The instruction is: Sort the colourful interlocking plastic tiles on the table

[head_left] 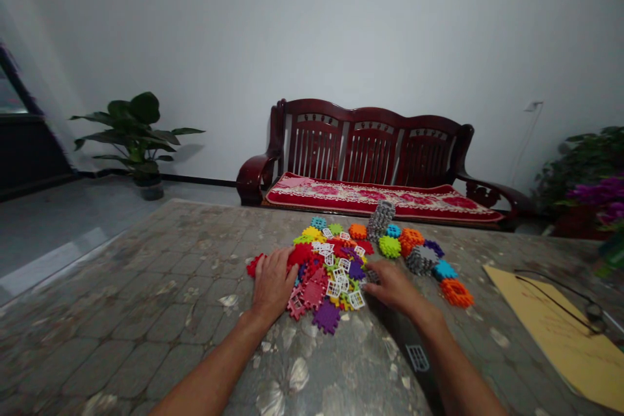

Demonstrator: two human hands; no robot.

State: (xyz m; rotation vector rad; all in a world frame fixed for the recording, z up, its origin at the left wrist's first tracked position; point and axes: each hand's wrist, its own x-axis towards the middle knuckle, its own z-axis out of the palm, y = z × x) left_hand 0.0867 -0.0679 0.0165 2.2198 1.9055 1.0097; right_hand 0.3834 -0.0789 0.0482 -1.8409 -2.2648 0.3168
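Note:
A heap of colourful plastic interlocking tiles lies on the table in front of me, with red tiles (301,253), a pink tile (314,289), a purple tile (326,316) and small white window-frame pieces (341,281). My left hand (273,279) rests at the heap's left side, touching the red tiles, its fingers stretched out and thumb apart. At the right edge of the heap is my right hand (396,286), with thumb and fingers apart and curved beside a dark grey piece (372,277). Whether it touches that piece is unclear.
Behind and right of the heap stand joined tile stacks: a tall grey stack (380,220), a grey one (422,260), and orange tiles (457,293). A white window-frame piece (417,358) lies near my right forearm. Glasses (592,315) rest on yellow paper (550,331). A wooden bench (370,149) stands beyond.

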